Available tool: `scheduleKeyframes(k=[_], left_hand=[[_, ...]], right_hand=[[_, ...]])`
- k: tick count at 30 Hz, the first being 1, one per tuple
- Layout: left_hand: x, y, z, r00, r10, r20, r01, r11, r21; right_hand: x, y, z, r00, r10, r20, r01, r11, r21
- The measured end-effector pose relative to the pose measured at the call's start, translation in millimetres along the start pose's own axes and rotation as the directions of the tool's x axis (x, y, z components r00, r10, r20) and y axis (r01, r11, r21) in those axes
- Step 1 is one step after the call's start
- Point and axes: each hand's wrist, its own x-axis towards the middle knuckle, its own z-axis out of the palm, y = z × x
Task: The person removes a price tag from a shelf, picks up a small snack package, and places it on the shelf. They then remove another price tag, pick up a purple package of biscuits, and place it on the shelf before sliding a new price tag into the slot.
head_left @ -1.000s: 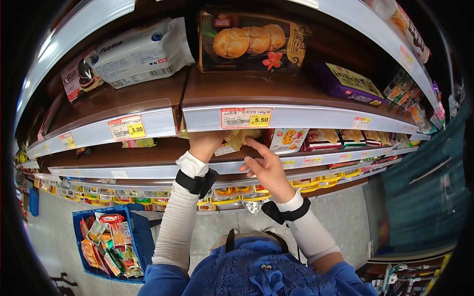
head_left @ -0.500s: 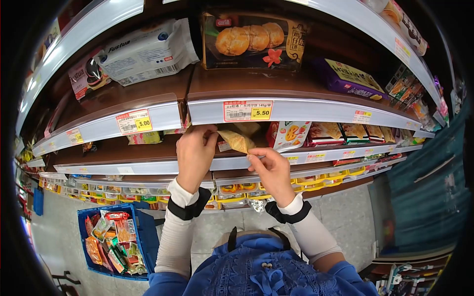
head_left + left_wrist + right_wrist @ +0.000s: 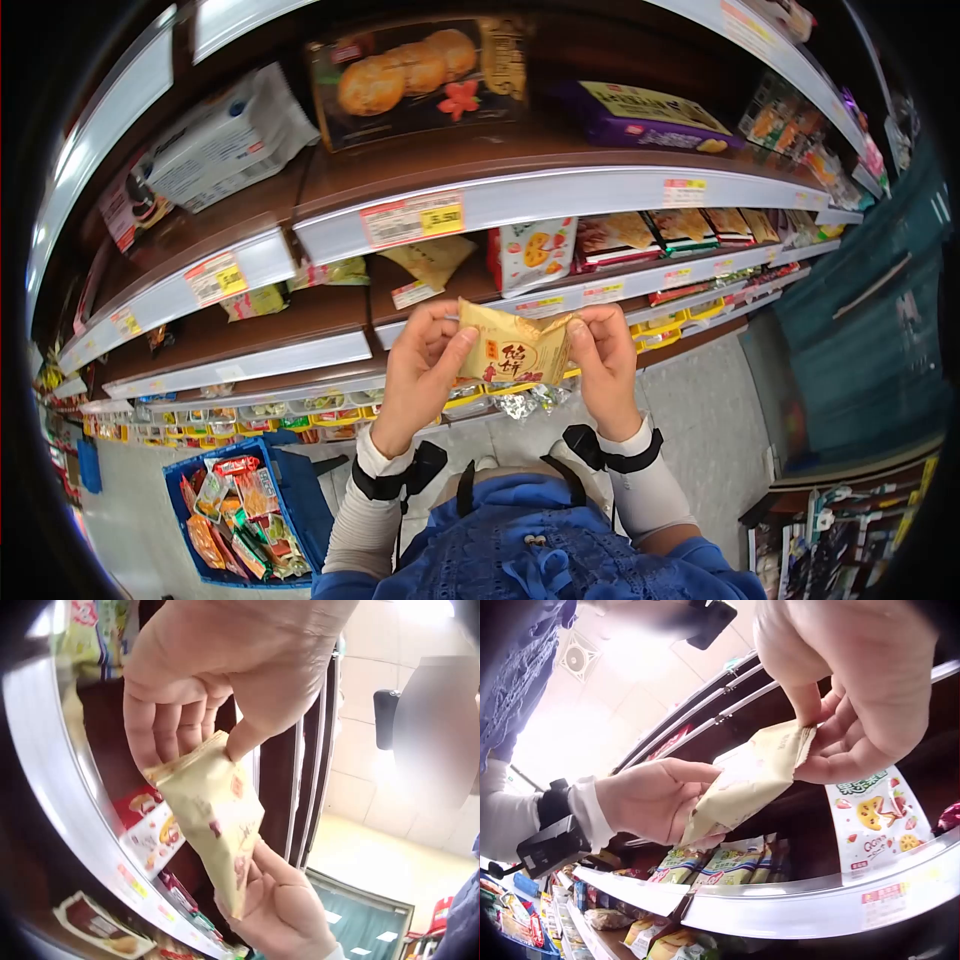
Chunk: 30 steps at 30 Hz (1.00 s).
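Observation:
A small yellow snack packet (image 3: 515, 345) with dark lettering and a red print is held in front of the shelves. My left hand (image 3: 420, 375) pinches its left end between thumb and fingers. At the opposite end, my right hand (image 3: 606, 365) pinches the crimped edge, which the right wrist view shows close up on the packet (image 3: 750, 769). From the left wrist, the packet (image 3: 214, 814) is seen stretched between both hands. A similar yellow packet (image 3: 432, 262) lies on the lower shelf just beyond, beside a small price label (image 3: 414, 294).
A white and red strawberry biscuit box (image 3: 535, 255) stands right of the shelf packet. Above, the shelf edge (image 3: 560, 196) juts out under a dark pastry box (image 3: 415, 85). A blue crate (image 3: 190, 545) full of packaged snacks sits on the floor at left.
Both hands have drawn the yellow packet out from the lower shelf toward the body. It now faces up, stretched between the hands. The head view has shifted right.

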Motion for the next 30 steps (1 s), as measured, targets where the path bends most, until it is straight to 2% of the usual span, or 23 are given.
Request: scheduleKeyframes(k=[1,3,5,7,11,13,14,16,18,20,26,28,30], left_hand=[[1.0,-7.6,7.2,0.996,-0.09,0.008,0.09,0.993,-0.081],[4.0,-23.0,22.8,0.994,-0.086,0.068,0.091,0.992,-0.084],[7.2,-30.7,47.6,1.0,0.02,0.001,-0.019,0.99,-0.139],[9.1,-33.5,72.4,1.0,0.001,-0.003,-0.002,0.989,-0.148],[13.2,-49.7,135.4,0.999,0.021,-0.024,-0.025,0.986,-0.164],[14.9,-60.7,173.4,1.0,0.029,-0.006,-0.029,0.989,-0.144],[17.1,-69.2,192.1,1.0,0.017,0.005,-0.016,0.997,-0.076],[21.3,-73.5,235.6,1.0,0.009,0.005,-0.008,0.994,-0.113],[26.5,-79.2,277.2,1.0,-0.001,0.006,0.002,0.99,-0.143],[29.4,-89.2,314.8,0.998,0.047,-0.036,-0.05,0.994,-0.097],[30.8,-119.2,400.6,0.997,0.072,-0.016,-0.072,0.997,0.006],[31.3,-118.4,422.5,0.999,0.042,-0.008,-0.042,0.999,-0.011],[34.9,-118.3,436.5,1.0,0.019,0.005,-0.019,0.999,-0.027]], right_hand=[[-1.3,-0.2,-8.5,1.0,-0.003,-0.017,0.003,1.0,-0.003],[-3.7,-0.6,-26.4,0.992,0.087,-0.089,-0.081,0.994,0.073],[-7.6,-7.5,-41.1,0.981,0.14,-0.135,-0.126,0.986,0.107],[-11.0,-12.5,-59.1,0.938,0.299,-0.178,-0.269,0.947,0.174],[-17.4,-2.3,-114.2,0.943,0.237,-0.233,-0.209,0.968,0.135],[-18.1,-2.5,-149.1,0.954,0.018,-0.3,-0.045,0.995,-0.085],[-18.4,-6.3,-165.7,0.95,0.018,-0.312,-0.049,0.995,-0.09],[-16.1,-14.9,-199.2,0.932,-0.094,-0.351,0.016,0.976,-0.218],[-18.0,-22.8,-236.7,0.92,-0.115,-0.374,0.008,0.961,-0.276],[-23.7,-24.5,-276.6,0.908,-0.148,-0.393,-0.005,0.932,-0.362],[-36.6,-45.1,-362.9,0.869,-0.111,-0.482,-0.054,0.947,-0.316],[-40.2,-49.7,-379.6,0.861,-0.097,-0.499,-0.069,0.95,-0.303],[-42.2,-54.5,-394.7,0.854,0.01,-0.52,-0.076,0.991,-0.106]])
